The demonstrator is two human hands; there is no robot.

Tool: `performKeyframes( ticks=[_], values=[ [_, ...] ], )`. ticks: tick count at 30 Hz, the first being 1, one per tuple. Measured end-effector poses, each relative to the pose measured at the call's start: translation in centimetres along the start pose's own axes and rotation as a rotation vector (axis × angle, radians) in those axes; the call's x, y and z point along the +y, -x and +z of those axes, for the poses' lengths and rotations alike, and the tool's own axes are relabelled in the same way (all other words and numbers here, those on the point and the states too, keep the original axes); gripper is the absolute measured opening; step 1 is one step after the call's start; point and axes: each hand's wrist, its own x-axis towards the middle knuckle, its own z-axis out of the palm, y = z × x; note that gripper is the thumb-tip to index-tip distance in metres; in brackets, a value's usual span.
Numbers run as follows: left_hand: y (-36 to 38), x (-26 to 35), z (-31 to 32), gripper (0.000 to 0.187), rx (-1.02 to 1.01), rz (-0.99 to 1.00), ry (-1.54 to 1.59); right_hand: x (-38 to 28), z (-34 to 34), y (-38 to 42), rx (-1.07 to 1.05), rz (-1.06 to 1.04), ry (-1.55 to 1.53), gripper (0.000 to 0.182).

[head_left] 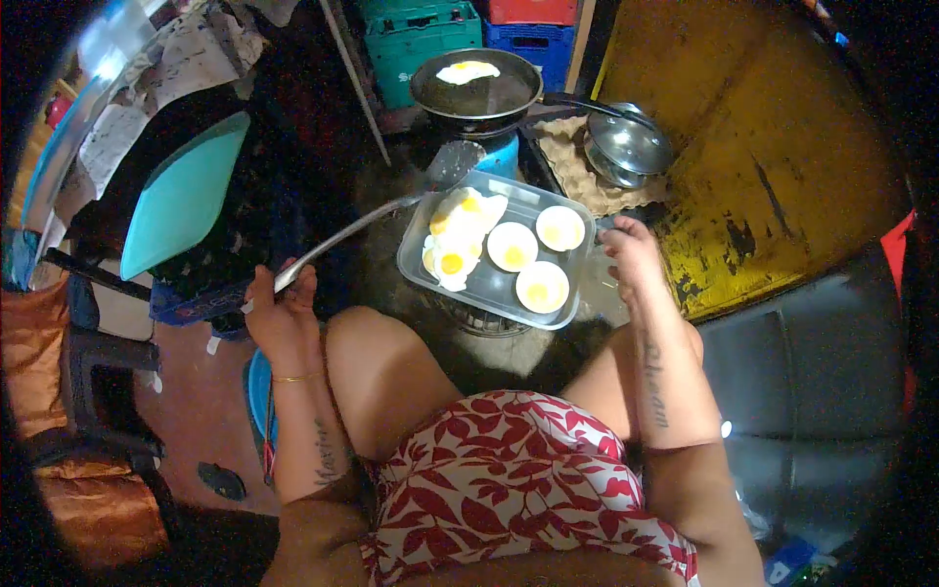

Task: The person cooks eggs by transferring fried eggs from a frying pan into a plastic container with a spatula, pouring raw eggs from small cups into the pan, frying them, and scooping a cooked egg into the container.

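My left hand [282,298] is closed round the long handle of a metal spatula [377,210]. The spatula's dark, stained blade is raised at the far left corner of a clear plastic container [558,315]. Fried eggs [455,259] lie piled in the left side of the container, and three round white-rimmed eggs [513,247] sit in its right side. My right hand [636,256] is closed at the container's right rim; a small dark piece shows at its fingertips, and I cannot tell what it is. Beyond the container, a black frying pan [474,110] holds one fried egg [468,72].
A lidded pot [629,152] stands on a cardboard egg tray [567,161] at the right. Green [421,44] and blue crates [533,44] stand behind the pan. A yellow worn panel [753,127] rises on the right. A turquoise lid [186,201] leans at left.
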Motion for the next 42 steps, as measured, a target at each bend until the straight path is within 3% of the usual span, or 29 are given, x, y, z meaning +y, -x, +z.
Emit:
performKeyframes(
  ticks=[2, 4, 6, 10, 13, 14, 16, 18, 24, 31, 34, 36, 40, 42],
  values=[
    [0.3, 1.8, 1.1, 0.019, 0.015, 0.021, -0.088, -1.5, -1.2, -0.3, -0.07, 0.062, -0.166, 0.029],
    [0.0, 2.5, 2.0, 0.02, 0.023, 0.042, -0.173, -3.3, -1.7, 0.1, -0.106, 0.076, -0.241, 0.024],
    [-0.9, 2.8, 3.1, 0.022, -0.035, 0.006, 0.162, -3.6, -2.0, -0.3, -0.123, 0.039, -0.279, 0.022],
    [-1.4, 4.3, 7.0, 0.023, -0.012, 0.078, 0.21, -2.4, -2.7, -2.5, -0.113, 0.009, -0.375, 0.017],
    [-1.9, 4.7, 10.0, 0.024, -0.085, 0.207, 0.096, -0.9, -3.1, -3.5, -0.115, 0.18, -0.456, 0.011],
    [-2.7, 4.0, 10.6, 0.024, -0.11, 0.35, -0.098, -0.6, -3.1, -3.8, -0.102, 0.255, -0.51, 0.008],
    [-3.8, 3.1, 12.7, 0.023, -0.138, 0.496, -0.29, -0.9, -3.0, -3.5, -0.104, 0.181, -0.493, 0.009],
    [-4.2, 1.8, 15.6, 0.023, -0.142, 0.341, -0.057, -1.4, -3.0, -3.4, -0.103, 0.103, -0.468, 0.011],
    [-4.5, -1.1, 21.8, 0.021, -0.238, 0.312, -0.158, -1.6, -3.3, -3.2, -0.119, 0.04, -0.446, 0.012],
    [-6.2, -3.7, 24.8, 0.022, -0.342, 0.383, -0.305, -1.6, -4.3, -3.7, -0.119, 0.011, -0.435, 0.013],
    [-6.6, -4.6, 25.3, 0.026, -0.296, 0.516, -0.573, -1.4, -4.4, -3.9, -0.129, 0.002, -0.408, 0.013],
    [-7.2, -5.6, 25.4, 0.029, -0.301, 0.887, -0.785, -1.4, -4.2, -3.9, -0.145, 0.015, -0.367, 0.014],
    [-5.8, -5.9, 26.6, 0.03, -0.308, 0.871, -0.754, -1.5, -4.0, -3.8, -0.166, 0.044, -0.346, 0.012],
    [-4.5, -4.6, 27.5, 0.031, -0.318, 0.535, -0.585, -1.6, -3.9, -3.6, -0.18, 0.022, -0.333, 0.012]
  ],
)
